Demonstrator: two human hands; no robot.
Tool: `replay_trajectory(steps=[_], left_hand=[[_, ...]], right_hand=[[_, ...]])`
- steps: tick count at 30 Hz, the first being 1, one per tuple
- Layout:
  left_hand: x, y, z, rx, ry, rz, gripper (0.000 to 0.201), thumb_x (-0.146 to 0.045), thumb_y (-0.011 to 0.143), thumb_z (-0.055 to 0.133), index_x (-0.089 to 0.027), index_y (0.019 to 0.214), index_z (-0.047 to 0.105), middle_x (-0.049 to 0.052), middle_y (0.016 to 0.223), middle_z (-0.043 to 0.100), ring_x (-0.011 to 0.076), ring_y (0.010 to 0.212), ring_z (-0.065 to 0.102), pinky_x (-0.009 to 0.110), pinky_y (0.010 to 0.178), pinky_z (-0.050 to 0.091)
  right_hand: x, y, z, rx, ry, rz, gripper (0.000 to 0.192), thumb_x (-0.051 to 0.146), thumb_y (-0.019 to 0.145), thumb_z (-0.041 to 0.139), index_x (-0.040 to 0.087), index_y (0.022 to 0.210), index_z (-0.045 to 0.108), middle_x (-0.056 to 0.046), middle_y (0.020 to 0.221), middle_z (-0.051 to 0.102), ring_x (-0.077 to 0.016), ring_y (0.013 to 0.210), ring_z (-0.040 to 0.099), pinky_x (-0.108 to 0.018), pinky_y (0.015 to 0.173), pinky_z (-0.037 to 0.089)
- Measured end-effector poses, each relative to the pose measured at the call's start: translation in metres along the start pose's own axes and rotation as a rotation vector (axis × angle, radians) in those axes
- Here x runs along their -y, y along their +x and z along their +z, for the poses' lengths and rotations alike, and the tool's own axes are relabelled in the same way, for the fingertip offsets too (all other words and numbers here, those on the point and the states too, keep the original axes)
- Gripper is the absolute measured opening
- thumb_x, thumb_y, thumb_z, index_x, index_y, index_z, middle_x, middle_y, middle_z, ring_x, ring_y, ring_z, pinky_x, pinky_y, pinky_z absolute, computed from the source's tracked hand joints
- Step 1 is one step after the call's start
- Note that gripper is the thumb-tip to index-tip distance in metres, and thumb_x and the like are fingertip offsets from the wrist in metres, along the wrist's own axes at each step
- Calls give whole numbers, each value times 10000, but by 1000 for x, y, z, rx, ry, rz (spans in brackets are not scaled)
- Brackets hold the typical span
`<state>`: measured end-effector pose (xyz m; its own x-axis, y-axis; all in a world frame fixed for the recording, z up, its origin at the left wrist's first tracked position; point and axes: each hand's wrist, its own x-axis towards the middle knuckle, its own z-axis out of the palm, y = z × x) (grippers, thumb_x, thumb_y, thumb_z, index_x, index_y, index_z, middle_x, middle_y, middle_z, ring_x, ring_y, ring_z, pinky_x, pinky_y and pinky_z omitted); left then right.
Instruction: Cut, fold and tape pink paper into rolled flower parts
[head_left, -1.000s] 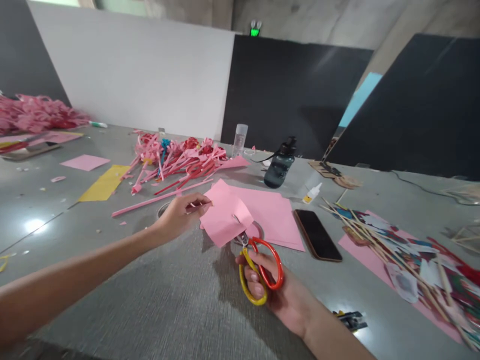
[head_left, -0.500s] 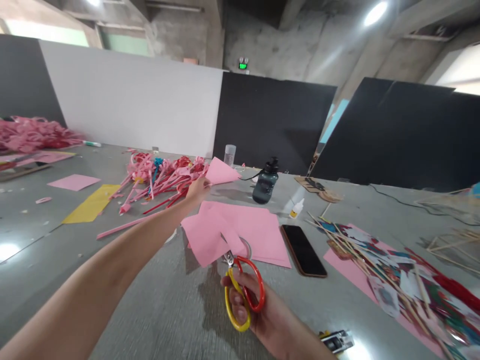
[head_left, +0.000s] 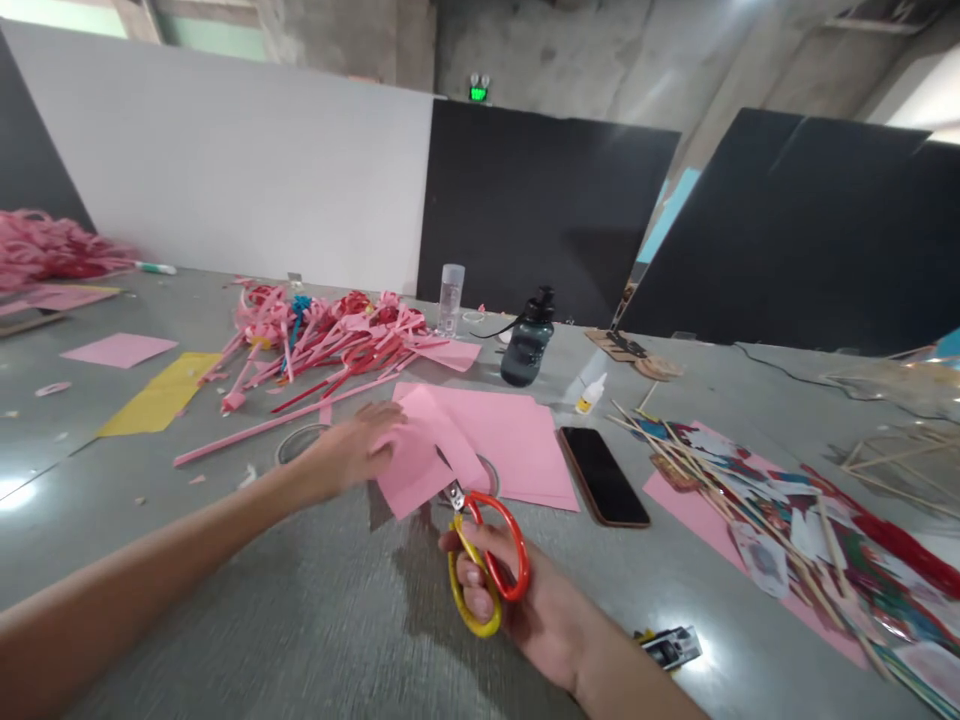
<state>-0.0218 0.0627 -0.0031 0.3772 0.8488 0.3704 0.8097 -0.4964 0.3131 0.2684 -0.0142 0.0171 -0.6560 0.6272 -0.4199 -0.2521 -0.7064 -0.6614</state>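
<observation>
My right hand (head_left: 487,580) is closed round the scissors (head_left: 491,560), which have one red and one yellow handle loop. Their blades reach into a cut pink sheet (head_left: 409,465), raised off the table, with a partly separated strip (head_left: 454,435) along its right side. At the left edge of that sheet is my left hand (head_left: 352,450), thumb and fingers about the paper; the fingertips are partly blurred. Under and behind lies a stack of pink paper (head_left: 517,450). Another pink piece (head_left: 454,353) rests beside the pink paper flowers (head_left: 330,335).
Right of the stack lies a phone (head_left: 604,475), with a glue bottle (head_left: 591,394) and dark water bottle (head_left: 529,340) behind. A box cutter (head_left: 670,648) is near my right forearm. Sticks and scraps (head_left: 780,530) cover the right side. A yellow sheet (head_left: 161,395) lies left.
My left hand has let go of a pink piece near the flowers and come back toward me to the sheet's left edge. My right hand still holds the scissors. The view tilted down slightly.
</observation>
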Motion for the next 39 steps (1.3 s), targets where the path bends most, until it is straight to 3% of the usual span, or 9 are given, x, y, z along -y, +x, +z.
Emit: replay_trajectory(steps=[4, 12, 16, 20, 23, 26, 29, 34, 39], left_hand=[[-17, -25, -2, 206, -109, 169, 758, -54, 730, 501, -241, 1461, 430, 75, 1543, 459, 242, 1450, 402, 451, 1209, 351], [-22, -23, -1, 204, -171, 160, 890, -115, 746, 580, -241, 1567, 257, 97, 1588, 386, 268, 1488, 334, 466, 1222, 319], [-18, -26, 1, 246, -144, 212, 943, -356, 840, 671, -223, 1607, 140, 133, 1647, 262, 313, 1520, 256, 497, 1240, 252], [-18, -26, 2, 285, -94, 147, 1170, -630, 777, 715, -192, 1618, 29, 172, 1672, 136, 360, 1524, 225, 517, 1231, 245], [-24, -25, 1, 214, -60, 132, 1008, -522, 831, 700, -225, 1608, 130, 136, 1648, 261, 322, 1498, 305, 482, 1209, 304], [-29, -23, 2, 145, -14, 198, 688, -253, 862, 638, -253, 1504, 391, 81, 1519, 494, 273, 1399, 462, 445, 1162, 386], [-30, -22, 3, 107, 39, 303, 495, -119, 867, 556, -231, 1349, 568, 75, 1387, 615, 255, 1260, 587, 427, 1084, 474], [-29, -23, 2, -2, 42, 429, 407, -116, 933, 487, -214, 1303, 624, 100, 1275, 686, 237, 1188, 647, 414, 1033, 534], [-26, -24, 3, -112, 14, 462, 344, -150, 994, 434, -221, 1245, 659, 93, 1191, 729, 202, 1118, 690, 385, 993, 567]], right_hand=[[4, -1, -1, 14, -40, -4, 349, 442, 836, 773, 150, 981, 650, 26, 680, 544, -60, 537, 463, -190, 520, 329], [7, -3, 3, 5, -115, 4, 343, 446, 839, 769, 153, 987, 668, 30, 670, 523, -61, 523, 439, -192, 510, 322], [6, -1, 1, -7, -47, 21, 299, 405, 841, 772, 154, 962, 663, 22, 670, 530, -62, 532, 440, -180, 509, 331], [9, 2, 0, -4, 80, 59, 292, 366, 811, 799, 151, 943, 652, 24, 664, 512, -56, 538, 413, -166, 508, 335], [11, 2, 0, -3, 108, 64, 315, 361, 789, 815, 153, 955, 646, 25, 660, 504, -57, 538, 397, -163, 493, 320], [12, 2, 1, 1, 115, 71, 327, 359, 785, 817, 158, 976, 645, 25, 662, 506, -56, 536, 393, -160, 487, 311], [12, 1, 2, 3, 122, 77, 347, 366, 778, 823, 161, 995, 645, 31, 659, 502, -55, 530, 398, -159, 489, 312], [8, -1, 2, -34, 30, 34, 324, 393, 827, 780, 154, 1001, 648, 22, 667, 525, -62, 532, 430, -175, 506, 322], [4, -5, 4, -66, -138, -9, 368, 467, 830, 766, 167, 1002, 641, 25, 661, 539, -75, 528, 446, -205, 511, 314]])
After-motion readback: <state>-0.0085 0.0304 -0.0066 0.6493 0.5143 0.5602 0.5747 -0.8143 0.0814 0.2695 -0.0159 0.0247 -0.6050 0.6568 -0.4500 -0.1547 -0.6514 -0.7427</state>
